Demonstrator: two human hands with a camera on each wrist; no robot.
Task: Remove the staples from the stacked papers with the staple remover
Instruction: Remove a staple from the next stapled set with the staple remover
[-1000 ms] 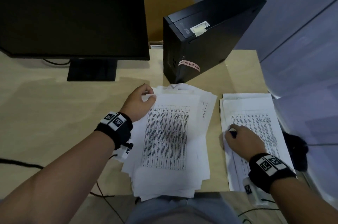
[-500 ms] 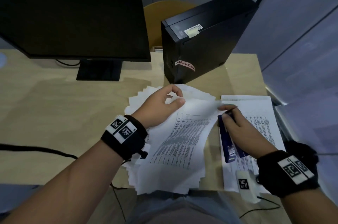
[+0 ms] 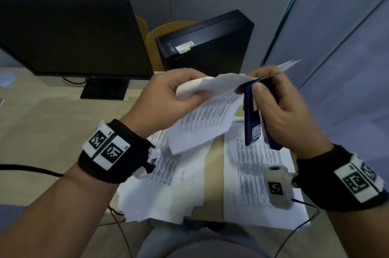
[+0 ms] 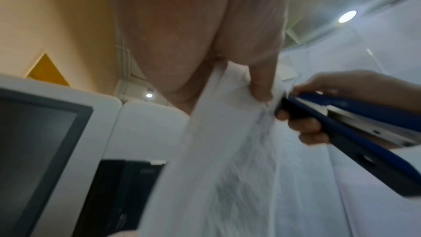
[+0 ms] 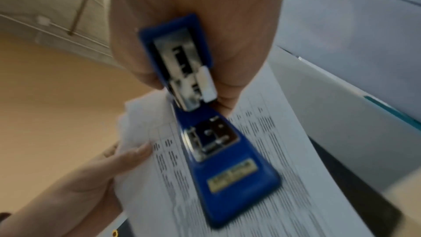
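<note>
Head view: left hand (image 3: 160,99) pinching lifted papers (image 3: 202,118), right hand (image 3: 282,108) clamped around blue staple remover (image 3: 252,118).

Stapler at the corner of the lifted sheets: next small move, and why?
Probably ease the blue stapler's tip under the staple. The right hand holds it against the top corner of the sheets, which the left hand pinches above the desk. The staple itself isn't visible.

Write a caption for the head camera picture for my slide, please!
Left hand lifts a printed sheet while the right hand brings a blue staple remover to its top edge.
</note>
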